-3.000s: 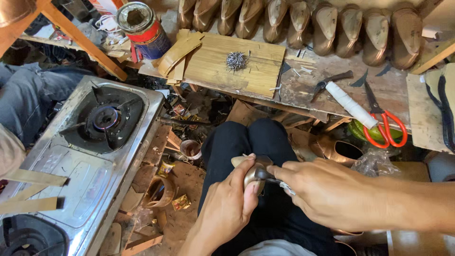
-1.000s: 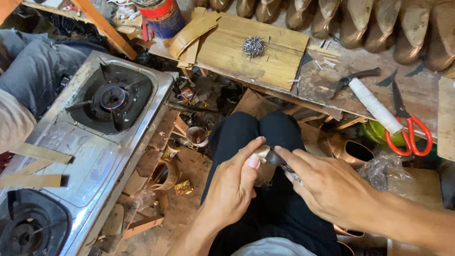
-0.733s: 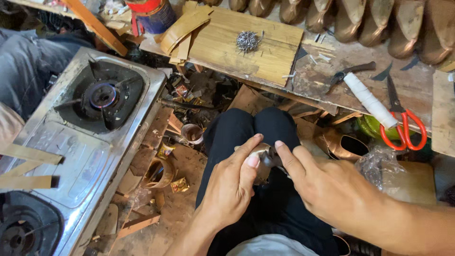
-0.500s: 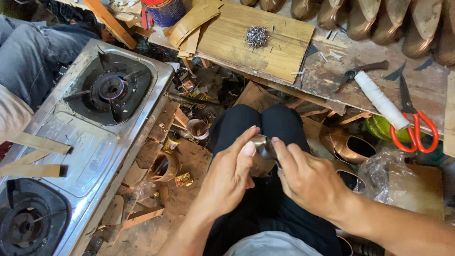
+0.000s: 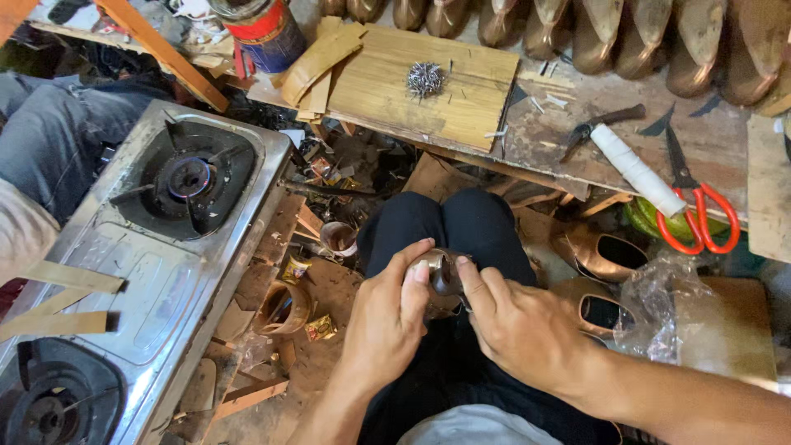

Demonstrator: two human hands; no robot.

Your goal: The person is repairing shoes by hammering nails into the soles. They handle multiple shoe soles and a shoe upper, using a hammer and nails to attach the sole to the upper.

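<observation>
Both hands pinch one small metallic piece (image 5: pixel 439 272) over the person's lap: the left hand (image 5: pixel 386 325) presses it from the left side with thumb and curled fingers, the right hand (image 5: pixel 519 330) closes on it from the right. What the piece is exactly, I cannot tell. On the left stands a gas stove (image 5: pixel 156 272). Further up lie a wooden board (image 5: pixel 428 95) with a heap of small nails (image 5: pixel 425 78), red-handled scissors (image 5: pixel 696 210) and a row of shoe lasts (image 5: pixel 626 33).

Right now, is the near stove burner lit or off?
Off. The burner shows no flame, only bare dark metal and an empty grate on the stove.
</observation>
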